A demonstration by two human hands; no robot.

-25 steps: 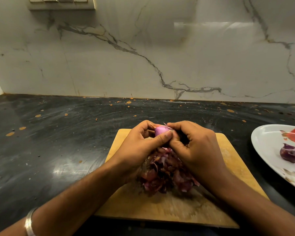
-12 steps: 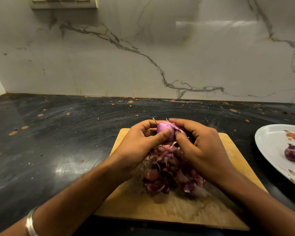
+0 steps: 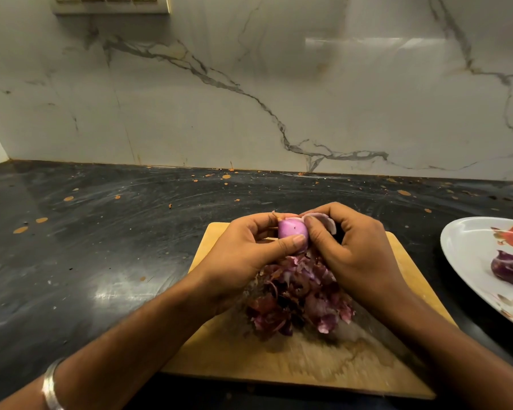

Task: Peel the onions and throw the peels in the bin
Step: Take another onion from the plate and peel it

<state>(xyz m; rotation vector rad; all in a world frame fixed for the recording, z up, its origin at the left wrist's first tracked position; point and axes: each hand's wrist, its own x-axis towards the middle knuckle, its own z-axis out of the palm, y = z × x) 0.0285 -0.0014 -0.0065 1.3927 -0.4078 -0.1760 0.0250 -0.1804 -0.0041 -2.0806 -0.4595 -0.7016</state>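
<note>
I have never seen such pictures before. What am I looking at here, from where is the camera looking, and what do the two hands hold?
No machine here: a person wears a camera on the head, looking down at their own hands. The left hand grips a small peeled onion; the right hand pinches a loose peel at its side. Below them a pile of peels lies on a wooden cutting board, on a dark countertop. At the right, a white plate holds another onion.

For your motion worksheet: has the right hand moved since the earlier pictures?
Yes. The right hand has drawn a little rightward from the onion, peeling a skin flap, judged against the board.
</note>
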